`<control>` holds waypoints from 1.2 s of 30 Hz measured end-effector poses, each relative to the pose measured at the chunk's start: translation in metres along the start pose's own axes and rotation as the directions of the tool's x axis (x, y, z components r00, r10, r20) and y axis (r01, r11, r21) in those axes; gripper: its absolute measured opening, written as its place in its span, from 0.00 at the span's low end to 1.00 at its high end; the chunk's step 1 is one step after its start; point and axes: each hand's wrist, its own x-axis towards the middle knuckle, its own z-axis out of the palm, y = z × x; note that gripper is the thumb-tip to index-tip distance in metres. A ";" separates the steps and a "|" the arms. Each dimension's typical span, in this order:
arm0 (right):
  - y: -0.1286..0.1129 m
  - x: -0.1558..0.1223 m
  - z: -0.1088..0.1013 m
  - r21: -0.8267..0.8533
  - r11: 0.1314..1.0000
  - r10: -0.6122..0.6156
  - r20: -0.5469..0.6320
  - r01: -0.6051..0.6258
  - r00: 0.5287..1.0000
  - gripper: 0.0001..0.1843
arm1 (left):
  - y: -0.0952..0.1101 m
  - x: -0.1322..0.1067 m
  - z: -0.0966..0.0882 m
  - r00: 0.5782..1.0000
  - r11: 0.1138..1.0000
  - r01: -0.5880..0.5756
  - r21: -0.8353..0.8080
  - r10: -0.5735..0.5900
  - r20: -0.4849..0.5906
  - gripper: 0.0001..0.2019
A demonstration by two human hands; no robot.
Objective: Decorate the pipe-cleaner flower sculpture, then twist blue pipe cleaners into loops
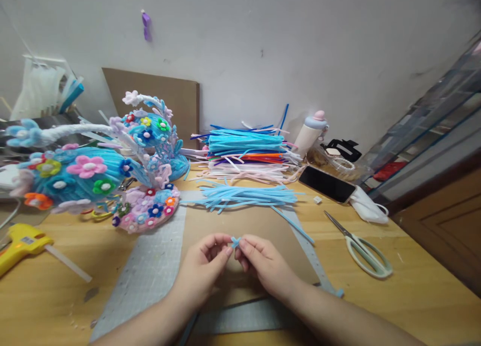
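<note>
A small light blue pipe cleaner piece, bent into a tiny crossed or looped shape, is pinched between both hands. My left hand grips its left side with thumb and forefinger. From the right, my right hand pinches it the same way, with the other fingers curled under. Both hands are above a brown cardboard sheet on a grey cutting mat. Behind them lies a loose pile of light blue pipe cleaners. A single blue pipe cleaner rests right of the pile.
At left stand pipe cleaner flower arrangements and a yellow glue gun. Farther back is a stack of coloured pipe cleaners. On the right lie scissors, a phone and a white pouch; a bottle stands behind.
</note>
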 end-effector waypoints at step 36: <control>-0.006 -0.001 0.000 0.333 0.897 0.275 0.100 -0.292 0.956 0.18 | -0.013 -0.011 -0.015 0.772 0.467 -0.623 0.627 0.498 0.396 0.19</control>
